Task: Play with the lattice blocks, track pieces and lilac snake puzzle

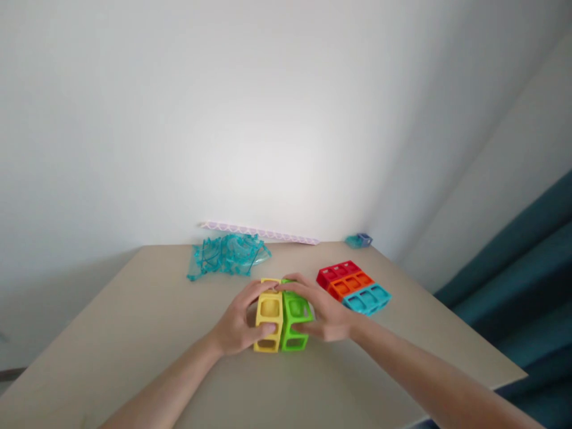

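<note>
My left hand (239,322) grips a yellow block (270,308) with square window-like recesses, its thumb on the near face and its fingers over the top. My right hand (328,313) grips a green block (296,308) of the same kind in a similar way. The two blocks stand side by side at the middle of the table, close together at the top with a narrow gap visible lower down. The fingertips of both hands meet near the top edges. To the right of my right hand lie red (338,271), orange (351,285) and light blue (367,299) blocks, joined in a row.
A crumpled teal see-through bag (230,255) lies at the back of the table (179,316). Behind it a long pale patterned strip (261,232) rests by the wall. A small dark blue block (364,239) sits at the back right corner. A teal curtain (527,280) hangs at right.
</note>
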Tool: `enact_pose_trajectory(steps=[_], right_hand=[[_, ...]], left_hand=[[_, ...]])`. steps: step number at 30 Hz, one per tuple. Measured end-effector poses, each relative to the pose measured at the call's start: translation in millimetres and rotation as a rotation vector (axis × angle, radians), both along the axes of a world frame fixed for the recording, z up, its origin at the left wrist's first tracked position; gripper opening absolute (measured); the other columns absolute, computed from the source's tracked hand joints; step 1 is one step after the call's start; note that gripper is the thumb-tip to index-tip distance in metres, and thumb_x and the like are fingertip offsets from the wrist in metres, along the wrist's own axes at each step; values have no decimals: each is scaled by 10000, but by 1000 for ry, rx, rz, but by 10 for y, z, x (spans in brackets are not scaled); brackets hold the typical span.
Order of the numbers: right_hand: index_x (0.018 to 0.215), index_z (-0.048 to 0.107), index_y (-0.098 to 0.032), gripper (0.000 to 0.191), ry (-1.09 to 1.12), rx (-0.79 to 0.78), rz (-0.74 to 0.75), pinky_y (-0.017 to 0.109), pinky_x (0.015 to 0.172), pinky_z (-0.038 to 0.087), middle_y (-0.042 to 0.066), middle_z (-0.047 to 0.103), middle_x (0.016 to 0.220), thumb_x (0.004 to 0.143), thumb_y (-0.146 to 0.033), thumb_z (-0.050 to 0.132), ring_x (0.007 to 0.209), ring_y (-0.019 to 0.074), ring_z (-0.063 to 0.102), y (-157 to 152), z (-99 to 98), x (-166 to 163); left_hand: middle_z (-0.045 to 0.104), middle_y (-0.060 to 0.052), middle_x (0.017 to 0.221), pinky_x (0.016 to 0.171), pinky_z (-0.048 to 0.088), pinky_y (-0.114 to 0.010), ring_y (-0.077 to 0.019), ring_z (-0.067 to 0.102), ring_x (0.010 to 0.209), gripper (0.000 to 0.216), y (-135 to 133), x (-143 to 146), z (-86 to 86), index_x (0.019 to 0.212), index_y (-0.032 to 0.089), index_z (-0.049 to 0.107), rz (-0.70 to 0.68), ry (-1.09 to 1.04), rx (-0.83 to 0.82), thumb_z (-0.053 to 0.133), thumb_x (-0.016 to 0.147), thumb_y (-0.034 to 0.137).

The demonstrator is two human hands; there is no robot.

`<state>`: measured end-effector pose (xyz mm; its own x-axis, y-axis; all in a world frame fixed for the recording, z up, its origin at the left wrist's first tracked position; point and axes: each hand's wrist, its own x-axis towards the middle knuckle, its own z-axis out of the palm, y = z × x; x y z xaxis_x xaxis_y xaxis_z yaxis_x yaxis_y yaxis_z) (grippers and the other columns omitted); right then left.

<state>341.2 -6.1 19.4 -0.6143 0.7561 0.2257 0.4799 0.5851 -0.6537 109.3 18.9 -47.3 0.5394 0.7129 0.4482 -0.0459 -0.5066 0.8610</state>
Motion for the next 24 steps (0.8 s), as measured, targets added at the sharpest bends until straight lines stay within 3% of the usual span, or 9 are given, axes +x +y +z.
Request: enact_pose_trajectory(steps=[2, 4, 7, 9, 12, 14, 19, 24], right_hand=[[1324, 518, -225, 583, 74, -148, -99, 403, 988, 394, 86, 546, 1270, 761, -316, 639, 1155, 260, 514, 51, 6, 83], [1207, 611, -189, 430, 84, -290, -252, 353, 826, 473, 76, 656, 1072, 842, -397, 517, 964, 233, 603, 155, 42, 158], [921, 709, -135, 496, -114, -296, -475, 288, 588, 448, 76, 678, 761, 857, -543, 435, 688, 208, 617, 310, 136, 148], [790, 720, -114, 609, -342, -232, -587, 295, 551, 428, 106, 671, 690, 810, -657, 444, 645, 231, 622, 379, 201, 54], [794, 739, -84, 746, -618, -180, -682, 342, 583, 461, 189, 701, 759, 711, -778, 477, 704, 304, 661, 432, 268, -128], [873, 746, -82, 782, -681, -155, -709, 366, 622, 487, 219, 714, 835, 685, -797, 492, 764, 332, 680, 443, 283, -216], [985, 738, -104, 788, -668, -103, -720, 385, 752, 505, 221, 719, 949, 732, -792, 448, 889, 331, 683, 429, 241, -217], [1127, 689, -187, 614, -543, 127, -675, 318, 961, 419, 123, 662, 1176, 878, -652, 375, 1094, 245, 604, 374, 172, 174]], left_hand=[[601, -104, 1134, 822, 493, -331, -245, 596, 959, 580, 1, -12, -1, 1286, 199, 516, -50, -111, -213, 677, 762, 388], [639, -101, 1070, 745, 500, -309, -234, 621, 885, 572, 23, -23, -9, 1283, 183, 520, -78, -223, -420, 654, 781, 422], [675, -111, 1054, 739, 506, -316, -255, 642, 900, 565, 73, -3, -31, 1234, 159, 570, -80, -365, -661, 654, 769, 467], [698, -102, 1014, 734, 508, -303, -245, 652, 884, 511, 104, 32, -50, 1142, 144, 628, -22, -402, -738, 698, 730, 439], [719, -74, 941, 698, 506, -273, -216, 659, 829, 433, 145, 72, -92, 1049, 142, 664, 109, -401, -755, 742, 692, 374], [725, -72, 940, 684, 505, -276, -220, 663, 821, 444, 178, 66, -133, 1072, 143, 661, 167, -388, -733, 719, 715, 402], [734, -87, 982, 744, 493, -292, -259, 659, 906, 468, 268, -41, -188, 1091, 122, 681, 287, -248, -537, 679, 732, 423], [749, -67, 953, 778, 484, -298, -274, 658, 921, 410, 243, -94, -109, 1029, 134, 728, 288, -102, -457, 649, 715, 385]])
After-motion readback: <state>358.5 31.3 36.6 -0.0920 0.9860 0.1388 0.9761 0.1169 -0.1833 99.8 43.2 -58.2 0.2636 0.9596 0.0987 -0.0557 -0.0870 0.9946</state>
